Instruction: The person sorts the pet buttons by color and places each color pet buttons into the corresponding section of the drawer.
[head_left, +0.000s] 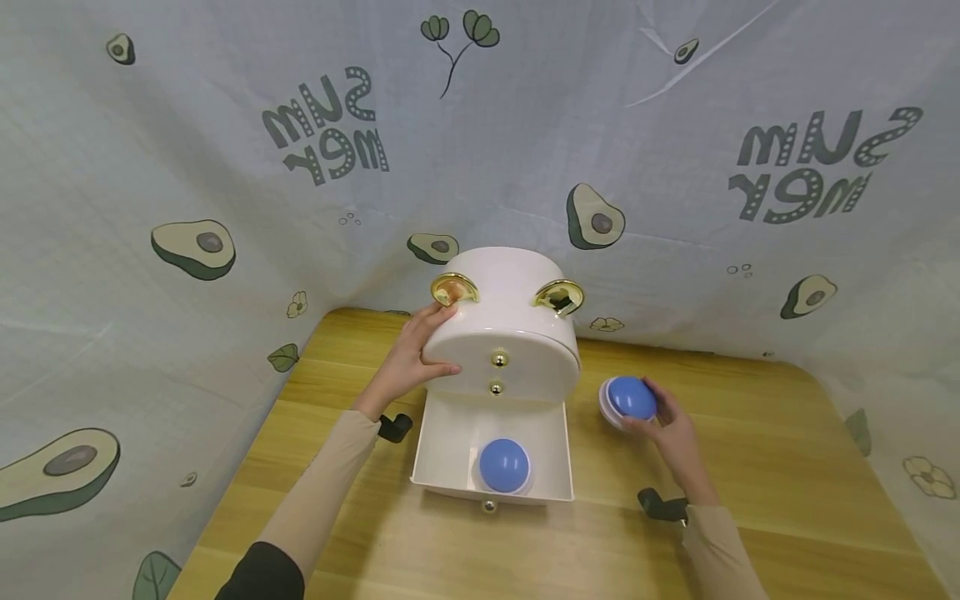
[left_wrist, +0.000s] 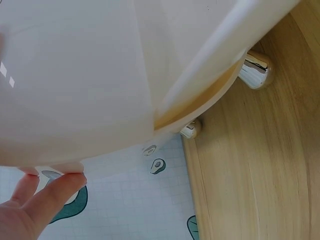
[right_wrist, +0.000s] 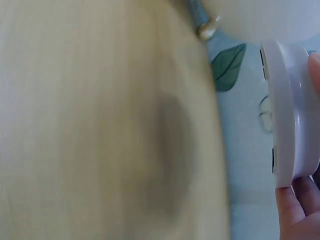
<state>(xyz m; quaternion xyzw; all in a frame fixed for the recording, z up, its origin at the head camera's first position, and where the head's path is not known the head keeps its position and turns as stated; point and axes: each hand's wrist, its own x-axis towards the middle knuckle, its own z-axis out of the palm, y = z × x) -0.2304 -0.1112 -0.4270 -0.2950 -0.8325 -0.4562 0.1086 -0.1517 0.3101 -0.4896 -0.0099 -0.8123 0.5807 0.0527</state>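
A glossy white drawer box [head_left: 517, 292] with gold ear-shaped trims stands on the table, its lower drawer [head_left: 442, 433] pulled out. My left hand [head_left: 408, 358] holds the box's left side, thumb on the front face and fingers near a gold ear; the left wrist view shows the thumb and fingers [left_wrist: 52, 197] at the white wall. Inside the drawer, near its front, sits a round push button [head_left: 505, 465] with a blue dome and white base. To the box's right, my right hand [head_left: 675, 429] grips a second blue-domed push button [head_left: 632, 397] by its rim, its white base [right_wrist: 287, 115] tilted sideways above the table.
The wooden table [head_left: 787, 467] extends to both sides. Behind it hangs a pale cloth [head_left: 480, 150] printed with avocados and lettering. Small gold knobs [head_left: 498, 358] sit on the box's front, another knob [head_left: 490, 506] on the drawer. Gold feet [left_wrist: 256, 70] lift the box.
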